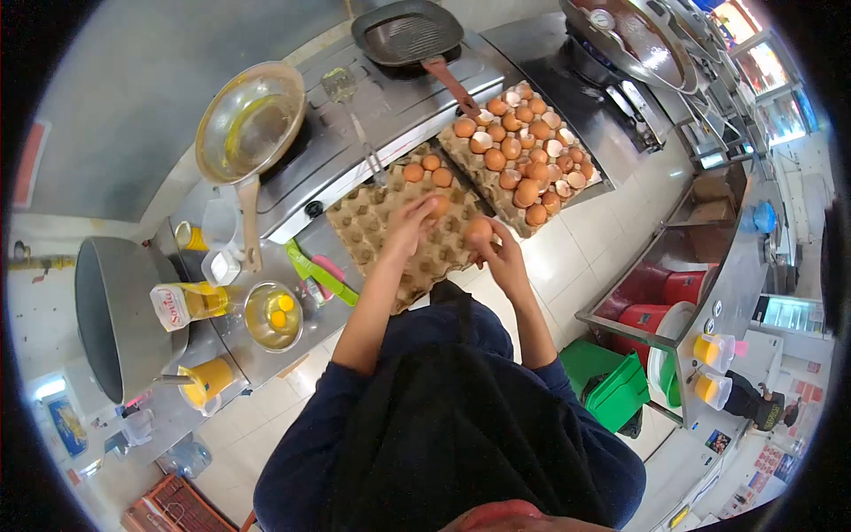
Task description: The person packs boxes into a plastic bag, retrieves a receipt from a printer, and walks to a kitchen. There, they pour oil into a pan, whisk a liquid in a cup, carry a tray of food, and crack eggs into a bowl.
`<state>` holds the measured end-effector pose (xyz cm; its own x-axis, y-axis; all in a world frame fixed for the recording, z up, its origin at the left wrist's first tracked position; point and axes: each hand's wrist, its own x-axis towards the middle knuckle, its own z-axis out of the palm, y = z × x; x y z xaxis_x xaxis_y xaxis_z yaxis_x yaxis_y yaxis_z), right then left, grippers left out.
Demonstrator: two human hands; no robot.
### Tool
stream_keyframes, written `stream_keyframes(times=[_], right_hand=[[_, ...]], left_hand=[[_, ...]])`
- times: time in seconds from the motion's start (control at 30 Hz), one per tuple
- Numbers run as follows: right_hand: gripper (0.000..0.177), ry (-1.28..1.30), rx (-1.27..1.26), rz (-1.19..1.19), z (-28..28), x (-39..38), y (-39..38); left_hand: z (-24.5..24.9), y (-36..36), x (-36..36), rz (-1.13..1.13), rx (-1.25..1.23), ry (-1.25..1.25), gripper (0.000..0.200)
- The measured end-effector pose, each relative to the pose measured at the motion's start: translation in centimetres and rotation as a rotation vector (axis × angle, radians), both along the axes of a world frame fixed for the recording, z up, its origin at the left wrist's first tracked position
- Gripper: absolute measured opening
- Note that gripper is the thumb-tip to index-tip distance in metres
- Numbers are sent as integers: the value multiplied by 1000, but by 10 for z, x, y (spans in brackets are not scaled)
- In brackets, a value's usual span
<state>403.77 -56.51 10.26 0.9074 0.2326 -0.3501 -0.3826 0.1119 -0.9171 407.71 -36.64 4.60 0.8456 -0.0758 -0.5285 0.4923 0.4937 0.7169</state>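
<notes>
My left hand [408,229] is closed around a brown egg [439,207] above the cardboard egg tray [368,217]. In my right hand [505,262], fingers curl about another brown egg [479,230], held at the tray's right edge. Several whole eggs [414,173] sit in the far corner of this tray. Beside it, a second tray [487,184] is heaped with brown eggs and cracked shells [510,148]. To the left, a metal bowl [273,316] holds cracked eggs with yellow yolks [278,317].
A frying pan [251,120], a spatula [339,86] and a grill pan [408,34] rest on the stove. A green-handled knife [321,273], an oil bottle [189,303] and a yellow jug [206,383] are on the left counter. A green bin [612,390] stands at the right.
</notes>
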Motion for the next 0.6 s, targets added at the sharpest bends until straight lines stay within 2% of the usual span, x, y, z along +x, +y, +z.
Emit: stream_keyframes(times=[0.03, 0.07, 0.1, 0.13, 0.2, 0.23, 0.27, 0.33, 0.4, 0.47, 0.53, 0.6], right_hand=[[43, -281, -208, 18, 2, -5, 17], [45, -568, -409, 41, 8, -9, 38], [51, -651, -486, 34, 18, -17, 58], [51, -654, -468, 66, 24, -25, 77], [55, -1074, -509, 9, 29, -41, 113], [58, -1204, -531, 67, 20, -47, 130], [58, -1207, -506, 94, 17, -53, 147], [59, -1019, -364, 349, 15, -64, 180], [56, -1031, -380, 384, 24, -77, 204], [46, -440, 100, 238, 27, -91, 230], [46, -451, 136, 257, 19, -100, 247], [52, -884, -287, 414, 27, -115, 259]], left_hand=[[-16, 21, -16, 33, -240, 76, 44], [-6, 33, -32, 58, -236, 75, 44], [6, 47, -49, 130, -298, 138, 43], [13, 61, -67, 206, -361, 202, 42], [18, 89, -100, 263, -367, 179, 43], [28, 98, -114, 292, -344, 127, 43], [34, 107, -127, 318, -320, 78, 44], [29, 130, -152, 397, -335, 64, 41], [43, 150, -176, 555, -261, 53, 36], [27, 177, -201, 624, -316, 19, 35], [31, 199, -223, 641, -313, 76, 36], [40, 212, -243, 678, -252, 55, 36]])
